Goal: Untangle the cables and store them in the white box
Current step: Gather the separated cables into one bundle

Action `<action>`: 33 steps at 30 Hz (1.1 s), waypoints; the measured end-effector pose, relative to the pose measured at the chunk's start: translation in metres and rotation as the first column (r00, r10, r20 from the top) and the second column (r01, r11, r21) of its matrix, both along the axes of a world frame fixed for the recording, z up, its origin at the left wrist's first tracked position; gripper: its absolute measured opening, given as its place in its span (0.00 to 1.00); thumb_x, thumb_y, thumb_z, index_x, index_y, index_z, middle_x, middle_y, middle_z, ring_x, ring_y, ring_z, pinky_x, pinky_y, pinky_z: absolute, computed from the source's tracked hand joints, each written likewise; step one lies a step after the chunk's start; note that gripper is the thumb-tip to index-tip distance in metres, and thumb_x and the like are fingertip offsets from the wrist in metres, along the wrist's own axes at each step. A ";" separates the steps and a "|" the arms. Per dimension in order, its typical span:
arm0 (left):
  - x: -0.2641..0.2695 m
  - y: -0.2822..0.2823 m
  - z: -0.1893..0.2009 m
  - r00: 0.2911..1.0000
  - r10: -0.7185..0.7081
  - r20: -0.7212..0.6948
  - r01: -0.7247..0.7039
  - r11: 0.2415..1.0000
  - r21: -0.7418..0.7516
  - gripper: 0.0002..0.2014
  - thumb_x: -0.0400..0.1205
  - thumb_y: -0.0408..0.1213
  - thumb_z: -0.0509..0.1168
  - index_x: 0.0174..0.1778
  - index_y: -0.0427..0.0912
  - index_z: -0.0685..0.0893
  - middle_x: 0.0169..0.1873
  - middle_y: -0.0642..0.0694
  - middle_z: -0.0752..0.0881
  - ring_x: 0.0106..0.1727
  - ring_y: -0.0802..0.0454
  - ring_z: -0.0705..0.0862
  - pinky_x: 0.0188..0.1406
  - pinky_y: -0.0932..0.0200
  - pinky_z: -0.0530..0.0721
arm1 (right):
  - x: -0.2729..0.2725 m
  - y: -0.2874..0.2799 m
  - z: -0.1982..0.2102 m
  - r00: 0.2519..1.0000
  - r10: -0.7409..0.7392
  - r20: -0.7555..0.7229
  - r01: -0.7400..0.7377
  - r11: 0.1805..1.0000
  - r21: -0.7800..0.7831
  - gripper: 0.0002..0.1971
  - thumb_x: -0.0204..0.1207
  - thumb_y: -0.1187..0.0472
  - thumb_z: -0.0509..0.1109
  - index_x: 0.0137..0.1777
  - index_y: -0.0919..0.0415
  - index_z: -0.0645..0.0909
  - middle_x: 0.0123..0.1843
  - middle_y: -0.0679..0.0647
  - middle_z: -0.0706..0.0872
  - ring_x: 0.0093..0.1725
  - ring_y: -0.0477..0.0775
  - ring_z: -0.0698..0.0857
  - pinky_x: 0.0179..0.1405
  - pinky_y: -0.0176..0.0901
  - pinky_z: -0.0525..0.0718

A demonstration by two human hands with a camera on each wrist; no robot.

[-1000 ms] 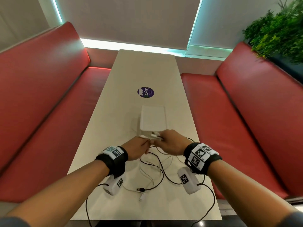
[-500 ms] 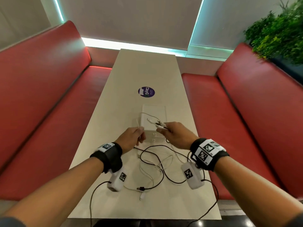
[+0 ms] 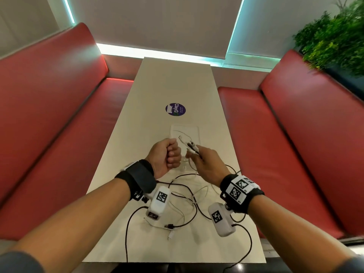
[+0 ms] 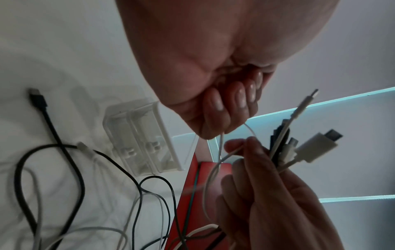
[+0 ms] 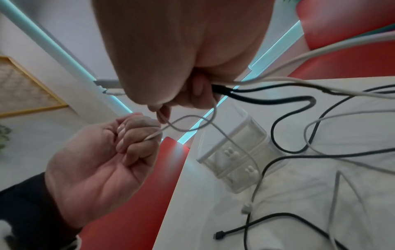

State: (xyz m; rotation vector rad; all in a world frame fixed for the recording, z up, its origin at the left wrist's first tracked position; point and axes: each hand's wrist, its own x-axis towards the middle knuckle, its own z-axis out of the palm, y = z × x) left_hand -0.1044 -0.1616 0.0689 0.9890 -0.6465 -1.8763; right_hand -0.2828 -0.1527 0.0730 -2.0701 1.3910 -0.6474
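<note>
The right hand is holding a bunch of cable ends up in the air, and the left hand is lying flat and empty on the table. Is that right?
Not quite. The right hand does hold a bunch of cable ends in the air. But the left hand is not flat or empty: it is raised too, with its fingers curled round a thin white cable that runs across to the right hand. The right wrist view shows this best.

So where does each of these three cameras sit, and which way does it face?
Head: worn high, facing forward and down the table; both forearms show.
Left wrist: under the left hand, facing along it to the thin white cable it pinches.
Right wrist: under the right hand, which grips several cable ends; the left hand shows.
Shared: all see the white box.
</note>
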 end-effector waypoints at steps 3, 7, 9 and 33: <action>0.000 0.000 -0.001 1.000 0.004 -0.019 -0.003 1.000 0.021 0.19 0.85 0.40 0.52 0.26 0.48 0.61 0.21 0.50 0.60 0.20 0.54 0.56 0.25 0.56 0.49 | 0.001 -0.001 0.003 0.997 0.069 -0.021 -0.068 0.997 0.040 0.14 0.88 0.55 0.63 0.38 0.50 0.77 0.28 0.43 0.77 0.26 0.42 0.72 0.28 0.34 0.69; -0.001 0.002 0.000 0.999 0.035 0.037 -0.034 0.999 -0.023 0.19 0.85 0.39 0.53 0.26 0.46 0.62 0.22 0.48 0.63 0.21 0.52 0.60 0.26 0.55 0.54 | 0.000 -0.002 0.008 0.973 0.181 -0.146 -0.156 0.973 0.169 0.14 0.87 0.53 0.64 0.40 0.54 0.81 0.28 0.44 0.79 0.26 0.44 0.73 0.28 0.37 0.72; 0.000 0.003 0.000 0.997 0.042 0.070 -0.039 0.998 -0.049 0.19 0.86 0.38 0.53 0.27 0.44 0.65 0.24 0.46 0.70 0.24 0.50 0.68 0.24 0.56 0.64 | -0.001 -0.003 0.014 0.956 0.197 -0.216 -0.170 0.976 0.139 0.11 0.85 0.58 0.63 0.41 0.53 0.81 0.30 0.44 0.80 0.29 0.46 0.77 0.31 0.41 0.73; 0.062 0.014 -0.135 -0.434 0.184 0.882 0.711 0.671 0.210 0.08 0.87 0.38 0.60 0.61 0.44 0.78 0.61 0.44 0.77 0.60 0.43 0.77 0.54 0.51 0.72 | -0.052 -0.013 -0.012 0.717 0.172 -0.676 0.039 0.957 0.286 0.08 0.88 0.60 0.54 0.58 0.60 0.72 0.54 0.63 0.84 0.45 0.62 0.82 0.41 0.52 0.81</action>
